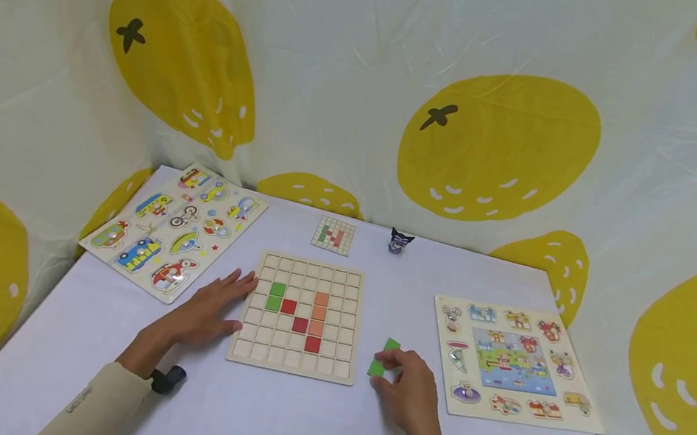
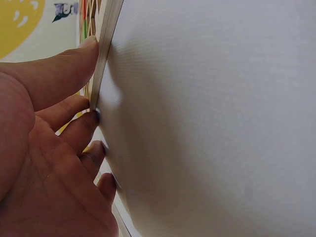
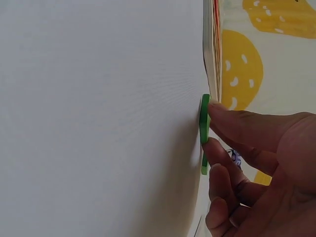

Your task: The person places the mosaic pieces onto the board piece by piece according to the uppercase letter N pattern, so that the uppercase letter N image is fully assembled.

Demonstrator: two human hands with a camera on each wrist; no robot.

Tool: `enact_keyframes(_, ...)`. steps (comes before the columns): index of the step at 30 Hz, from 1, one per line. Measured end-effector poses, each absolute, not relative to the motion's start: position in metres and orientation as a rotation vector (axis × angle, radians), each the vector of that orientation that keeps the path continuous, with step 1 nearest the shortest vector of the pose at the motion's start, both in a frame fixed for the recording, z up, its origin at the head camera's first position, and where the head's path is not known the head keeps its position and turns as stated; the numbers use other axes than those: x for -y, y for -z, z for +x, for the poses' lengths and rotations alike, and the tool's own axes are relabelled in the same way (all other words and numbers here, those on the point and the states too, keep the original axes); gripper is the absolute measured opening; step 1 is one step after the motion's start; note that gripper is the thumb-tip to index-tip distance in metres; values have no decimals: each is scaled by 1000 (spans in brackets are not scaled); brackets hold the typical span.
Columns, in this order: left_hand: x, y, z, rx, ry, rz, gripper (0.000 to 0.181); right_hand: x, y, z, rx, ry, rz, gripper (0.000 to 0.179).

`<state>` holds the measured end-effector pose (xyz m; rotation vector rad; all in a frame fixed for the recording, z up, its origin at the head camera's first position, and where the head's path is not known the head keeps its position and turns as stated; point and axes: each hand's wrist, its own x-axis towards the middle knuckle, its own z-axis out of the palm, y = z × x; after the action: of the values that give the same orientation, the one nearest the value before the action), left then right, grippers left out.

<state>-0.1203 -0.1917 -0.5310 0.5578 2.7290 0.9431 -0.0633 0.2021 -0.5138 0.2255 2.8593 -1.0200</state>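
Note:
A square wooden grid board (image 1: 256,353) lies mid-table with two green tiles (image 1: 273,302), three red tiles (image 1: 300,325) and an orange column (image 1: 318,313) in its cells. Along the board's left edge rests my left hand (image 1: 204,312), fingers extended; the left wrist view shows its thumb and fingertips touching the rim. Right of the board, my right hand (image 1: 411,390) pinches a loose green tile (image 3: 204,118) by its edges between thumb and index finger, at the tabletop. Just beyond it lies another green tile (image 1: 392,344), partly behind the fingers in the right wrist view.
A small pattern card (image 1: 333,235) lies behind the board, beside a small dark figurine (image 1: 399,241). A vehicle puzzle board (image 1: 173,230) sits at the left, and another picture puzzle (image 1: 511,411) at the right. A lemon-print cloth (image 1: 338,97) hangs behind the table.

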Motion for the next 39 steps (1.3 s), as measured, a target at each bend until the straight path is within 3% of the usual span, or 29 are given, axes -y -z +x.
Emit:
enact_keyframes(12,192,531,-120,-2725,-954,565,84,-195,515,-66,-2945,894,183,31)
enact_keyframes(23,191,531,-119,-2727,-951,555,84,-190,508,-63,-2884,1094,206,22)
enact_keyframes(39,191,530,-119,-2725,-949,543,84,-145,511,-67,-2881,1182,134,20)
